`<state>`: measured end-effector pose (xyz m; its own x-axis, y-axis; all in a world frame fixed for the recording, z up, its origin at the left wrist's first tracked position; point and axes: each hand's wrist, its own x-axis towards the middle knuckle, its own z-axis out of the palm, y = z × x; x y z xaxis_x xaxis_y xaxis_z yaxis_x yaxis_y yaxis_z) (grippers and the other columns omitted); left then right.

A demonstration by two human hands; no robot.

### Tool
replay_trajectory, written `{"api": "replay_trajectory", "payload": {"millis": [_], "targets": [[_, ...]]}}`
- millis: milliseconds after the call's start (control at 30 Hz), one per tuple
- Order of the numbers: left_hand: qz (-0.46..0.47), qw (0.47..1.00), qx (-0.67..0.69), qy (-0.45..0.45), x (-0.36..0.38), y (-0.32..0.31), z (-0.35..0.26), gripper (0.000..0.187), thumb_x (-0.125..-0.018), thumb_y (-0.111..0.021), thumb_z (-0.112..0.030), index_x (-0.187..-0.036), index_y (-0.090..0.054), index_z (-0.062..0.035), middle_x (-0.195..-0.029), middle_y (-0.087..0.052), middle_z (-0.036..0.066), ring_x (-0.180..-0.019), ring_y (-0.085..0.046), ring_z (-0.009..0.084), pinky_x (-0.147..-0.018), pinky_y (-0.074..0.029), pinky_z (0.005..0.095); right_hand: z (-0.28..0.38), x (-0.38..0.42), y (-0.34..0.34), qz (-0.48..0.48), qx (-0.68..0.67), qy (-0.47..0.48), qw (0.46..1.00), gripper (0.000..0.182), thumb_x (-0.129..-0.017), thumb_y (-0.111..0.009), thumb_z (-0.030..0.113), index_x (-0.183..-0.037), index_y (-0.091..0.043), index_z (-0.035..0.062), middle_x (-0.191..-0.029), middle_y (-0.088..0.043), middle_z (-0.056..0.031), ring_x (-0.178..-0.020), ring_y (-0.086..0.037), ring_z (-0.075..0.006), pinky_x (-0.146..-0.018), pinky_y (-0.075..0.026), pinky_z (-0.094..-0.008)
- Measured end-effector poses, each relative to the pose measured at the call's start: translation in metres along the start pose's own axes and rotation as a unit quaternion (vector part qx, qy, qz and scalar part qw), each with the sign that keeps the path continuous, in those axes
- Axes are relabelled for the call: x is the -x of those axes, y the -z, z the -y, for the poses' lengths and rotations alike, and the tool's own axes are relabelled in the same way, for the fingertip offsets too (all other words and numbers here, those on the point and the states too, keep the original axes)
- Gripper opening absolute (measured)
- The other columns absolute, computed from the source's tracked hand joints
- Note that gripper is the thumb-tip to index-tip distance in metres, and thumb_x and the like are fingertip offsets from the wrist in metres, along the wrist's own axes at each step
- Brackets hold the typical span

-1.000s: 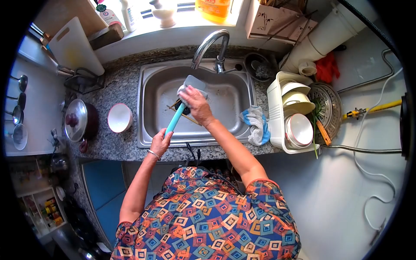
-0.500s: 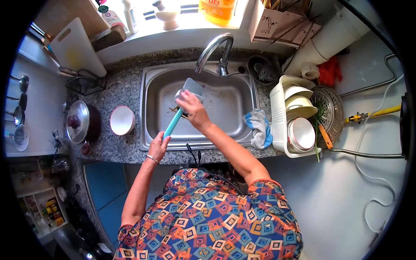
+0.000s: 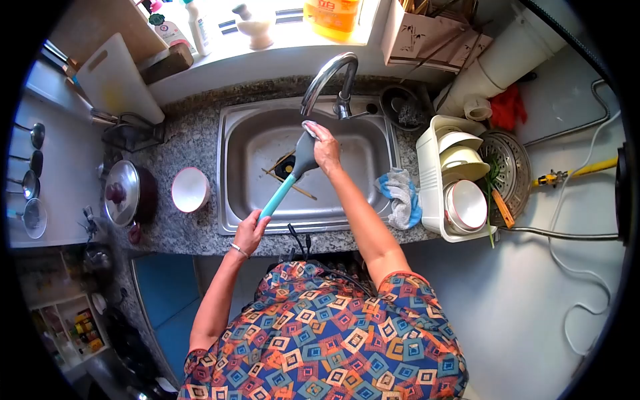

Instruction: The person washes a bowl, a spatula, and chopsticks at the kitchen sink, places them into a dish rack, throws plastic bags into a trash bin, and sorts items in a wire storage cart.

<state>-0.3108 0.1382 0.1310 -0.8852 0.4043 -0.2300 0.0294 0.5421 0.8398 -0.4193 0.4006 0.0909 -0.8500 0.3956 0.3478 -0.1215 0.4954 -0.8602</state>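
Note:
A spatula (image 3: 306, 155) with a grey head and turquoise handle slants over the sink (image 3: 250, 190). Closed around the handle's lower end is my left hand (image 3: 250, 231), a bracelet at its wrist. My right hand (image 3: 327, 151) grips the grey head and presses a small whitish cloth (image 3: 309, 125) against its far end; whether it is cloth or sponge is hard to tell. Below, on the sink floor, several chopsticks (image 3: 305, 192) lie around the dark drain (image 3: 286, 165). The faucet (image 3: 343, 83) arches just beyond the right hand, with no water visible.
Left of the sink are a white bowl (image 3: 190, 189) and a lidded pot (image 3: 122, 193). At the right, a blue-and-white cloth (image 3: 401, 199) hangs over the sink edge beside a dish rack (image 3: 430, 181) of bowls. A dark bowl (image 3: 404, 108) holds a scrubber behind.
My right hand has moved right and away from me, from beside the spatula's neck to its head. The spatula head has turned, and the drain and chopsticks show more fully.

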Motion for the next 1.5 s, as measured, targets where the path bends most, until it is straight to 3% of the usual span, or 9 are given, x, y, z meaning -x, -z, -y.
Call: {"api": "replay_trajectory", "payload": {"millis": [233,500,833,1000,1100,1133,1333,1467,1500], "targets": [[0.016,0.999,0.036,0.038,0.0,-0.012,-0.01,0.017,-0.086,-0.049,-0.02,-0.082,-0.049,-0.0039,-0.054,-0.038,-0.005,-0.046,-0.034,0.0032,-0.04,-0.029,0.0203,-0.037,0.002,0.022,0.102,-0.035,-0.228,0.968,0.03,-0.074,-0.04,0.01,-0.1,-0.056,0.0114,-0.091,-0.059,-0.0163,-0.087,-0.056,-0.0309,-0.075,-0.043,-0.0349],[0.034,0.999,0.017,0.029,-0.019,-0.029,-0.004,0.019,-0.086,-0.047,-0.022,-0.08,-0.048,-0.0043,-0.054,-0.035,-0.005,-0.047,-0.032,0.0032,-0.04,-0.027,0.0206,-0.028,0.014,0.011,-0.203,-0.316,-0.337,0.863,0.027,-0.084,-0.041,0.011,-0.106,-0.051,0.0001,-0.094,-0.057,-0.0099,-0.085,-0.054,-0.016,-0.076,-0.041,-0.0257],[0.147,0.989,-0.02,0.028,-0.038,0.024,-0.02,0.02,-0.085,-0.048,-0.023,-0.082,-0.047,-0.0034,-0.057,-0.041,0.003,-0.054,-0.037,0.009,-0.048,-0.034,0.0266,-0.024,-0.026,0.055,0.148,-0.118,-0.016,0.982,0.021,-0.086,-0.042,0.017,-0.093,-0.053,0.0011,-0.081,-0.058,-0.0139,-0.074,-0.056,-0.0232,-0.069,-0.043,-0.0297],[0.142,0.987,-0.078,0.006,-0.028,0.03,-0.034,0.022,-0.085,-0.049,-0.024,-0.081,-0.046,-0.003,-0.056,-0.041,0.007,-0.052,-0.037,0.0129,-0.049,-0.035,0.0303,-0.011,-0.039,0.061,0.214,-0.124,-0.064,0.967,0.033,-0.088,-0.041,0.03,-0.089,-0.054,0.0002,-0.078,-0.057,-0.0076,-0.074,-0.051,-0.0139,-0.07,-0.041,-0.0267],[0.116,0.99,-0.078,-0.024,-0.026,0.022,-0.031,0.022,-0.085,-0.049,-0.024,-0.081,-0.046,-0.0029,-0.056,-0.041,0.009,-0.052,-0.038,0.0147,-0.05,-0.036,0.0326,-0.016,-0.037,0.058,0.201,-0.086,-0.137,0.966,0.038,-0.087,-0.041,0.034,-0.088,-0.056,-0.0006,-0.075,-0.058,-0.0077,-0.072,-0.051,-0.0146,-0.069,-0.041,-0.0274],[0.11,0.99,-0.085,-0.041,-0.026,0.021,-0.034,0.021,-0.085,-0.049,-0.024,-0.08,-0.046,-0.0034,-0.054,-0.04,0.004,-0.049,-0.037,0.0113,-0.046,-0.034,0.0288,-0.026,-0.038,0.057,0.196,-0.041,-0.138,0.97,0.048,-0.085,-0.038,0.045,-0.088,-0.058,0.0016,-0.081,-0.06,-0.0162,-0.077,-0.056,-0.0286,-0.071,-0.042,-0.0332],[0.055,0.981,0.169,0.072,-0.031,0.034,-0.012,0.019,-0.087,-0.046,-0.025,-0.079,-0.044,-0.0075,-0.051,-0.035,-0.006,-0.04,-0.03,0.0025,-0.035,-0.024,0.0185,-0.067,-0.025,0.067,0.012,0.069,-0.194,0.979,0.04,-0.087,-0.036,0.039,-0.086,-0.056,0.0042,-0.08,-0.06,-0.0154,-0.073,-0.057,-0.0313,-0.065,-0.042,-0.0393],[0.075,0.966,0.206,0.136,-0.031,0.031,-0.007,0.023,-0.087,-0.045,-0.028,-0.081,-0.045,-0.0064,-0.046,-0.034,-0.005,-0.033,-0.028,0.0043,-0.029,-0.021,0.0203,0.0,-0.015,0.037,-0.06,-0.143,-0.063,0.986,0.022,-0.084,-0.042,0.021,-0.102,-0.047,0.0087,-0.088,-0.056,-0.0123,-0.074,-0.056,-0.0286,-0.063,-0.045,-0.0365],[0.079,0.958,0.237,0.141,-0.031,0.028,-0.008,0.022,-0.087,-0.044,-0.029,-0.083,-0.045,-0.0074,-0.047,-0.034,-0.005,-0.033,-0.027,0.0045,-0.029,-0.02,0.0197,-0.001,-0.019,0.023,-0.042,-0.04,-0.014,0.998,0.025,-0.08,-0.044,0.014,-0.104,-0.047,0.0099,-0.096,-0.052,-0.0127,-0.08,-0.054,-0.0274,-0.068,-0.045,-0.0349]]}}
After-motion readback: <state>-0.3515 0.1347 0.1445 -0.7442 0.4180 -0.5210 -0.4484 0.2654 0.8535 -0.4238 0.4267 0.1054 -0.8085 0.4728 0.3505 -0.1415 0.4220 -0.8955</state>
